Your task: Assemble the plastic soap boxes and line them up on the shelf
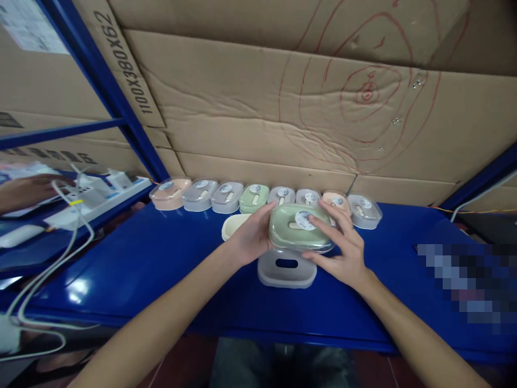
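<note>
Between both hands I hold a green plastic box [283, 233] with a clear cover and a round sticker, lifted above the blue table. My left hand [252, 237] grips its left end, thumb along the side. My right hand [343, 242] spans the right end, with fingers on the cover near the sticker and the thumb at the lower edge. Just below lies a pale grey tray-like part [287, 277] with a dark oval opening. A cream-coloured piece [232, 225] rests on the table, partly hidden behind my left hand.
Along the cardboard wall [226, 108] stands a row of several similar boxes, among them a peach one [172, 195], a green one [254, 198] and a grey one [364, 211]. At left, another person's hand [40, 188] is near a power strip [97, 199] and white cables [76, 237].
</note>
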The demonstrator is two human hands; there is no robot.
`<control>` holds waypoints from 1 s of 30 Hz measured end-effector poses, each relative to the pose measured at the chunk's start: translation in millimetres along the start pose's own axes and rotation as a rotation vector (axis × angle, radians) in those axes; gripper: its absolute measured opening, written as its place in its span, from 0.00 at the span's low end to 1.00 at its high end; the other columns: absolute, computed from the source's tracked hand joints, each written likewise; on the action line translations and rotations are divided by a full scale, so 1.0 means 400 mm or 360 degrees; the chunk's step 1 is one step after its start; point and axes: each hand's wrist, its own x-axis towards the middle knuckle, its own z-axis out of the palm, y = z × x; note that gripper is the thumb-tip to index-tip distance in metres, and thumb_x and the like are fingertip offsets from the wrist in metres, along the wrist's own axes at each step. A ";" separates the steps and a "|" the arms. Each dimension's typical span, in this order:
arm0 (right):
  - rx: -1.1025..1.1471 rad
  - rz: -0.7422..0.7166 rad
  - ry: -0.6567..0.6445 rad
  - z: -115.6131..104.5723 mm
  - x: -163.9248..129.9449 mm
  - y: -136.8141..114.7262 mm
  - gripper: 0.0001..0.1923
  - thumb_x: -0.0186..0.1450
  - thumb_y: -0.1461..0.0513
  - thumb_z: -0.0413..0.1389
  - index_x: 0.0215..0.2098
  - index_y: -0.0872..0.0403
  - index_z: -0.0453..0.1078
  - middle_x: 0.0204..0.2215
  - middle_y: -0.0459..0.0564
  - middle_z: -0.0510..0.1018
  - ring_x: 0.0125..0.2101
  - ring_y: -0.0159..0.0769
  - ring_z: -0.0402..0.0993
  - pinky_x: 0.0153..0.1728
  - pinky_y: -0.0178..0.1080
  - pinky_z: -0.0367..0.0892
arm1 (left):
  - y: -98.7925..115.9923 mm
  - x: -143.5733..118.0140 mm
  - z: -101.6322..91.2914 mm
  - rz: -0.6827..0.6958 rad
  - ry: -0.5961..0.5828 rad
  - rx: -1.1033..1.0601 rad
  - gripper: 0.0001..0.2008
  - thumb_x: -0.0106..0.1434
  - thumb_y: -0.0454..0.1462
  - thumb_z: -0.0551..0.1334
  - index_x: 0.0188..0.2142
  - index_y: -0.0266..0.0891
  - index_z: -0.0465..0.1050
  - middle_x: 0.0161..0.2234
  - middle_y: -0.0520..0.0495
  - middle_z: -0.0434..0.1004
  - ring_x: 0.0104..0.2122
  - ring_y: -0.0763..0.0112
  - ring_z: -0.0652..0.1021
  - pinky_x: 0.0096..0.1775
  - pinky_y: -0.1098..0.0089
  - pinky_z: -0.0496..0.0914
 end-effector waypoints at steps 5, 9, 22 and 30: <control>0.0009 0.0029 -0.0086 0.010 -0.004 0.010 0.39 0.65 0.51 0.74 0.72 0.32 0.70 0.71 0.54 0.71 0.66 0.63 0.73 0.66 0.72 0.70 | -0.007 0.001 0.003 0.0008 0.0001 0.0027 0.26 0.72 0.57 0.66 0.54 0.40 0.83 0.48 0.38 0.88 0.50 0.49 0.85 0.44 0.60 0.79; 0.0037 0.0021 -0.0094 0.004 0.002 0.007 0.39 0.65 0.52 0.73 0.72 0.34 0.70 0.70 0.55 0.71 0.67 0.63 0.72 0.67 0.71 0.69 | -0.013 -0.006 0.007 0.0015 0.0030 0.0056 0.20 0.69 0.50 0.73 0.53 0.40 0.83 0.51 0.39 0.87 0.49 0.52 0.85 0.44 0.62 0.80; 0.1329 0.1184 -0.0146 0.030 -0.003 0.015 0.33 0.69 0.46 0.68 0.69 0.44 0.69 0.69 0.54 0.75 0.70 0.59 0.69 0.70 0.64 0.68 | 0.003 -0.017 0.029 0.0183 0.0137 0.0084 0.23 0.56 0.39 0.81 0.48 0.38 0.82 0.41 0.45 0.86 0.36 0.68 0.82 0.37 0.71 0.75; 0.1910 0.1601 -0.0147 0.026 0.021 -0.016 0.31 0.64 0.54 0.72 0.64 0.43 0.73 0.65 0.55 0.75 0.56 0.56 0.80 0.42 0.56 0.88 | -0.004 -0.012 0.024 0.0140 0.0163 0.0115 0.22 0.57 0.42 0.81 0.48 0.36 0.82 0.41 0.42 0.87 0.37 0.65 0.83 0.38 0.69 0.75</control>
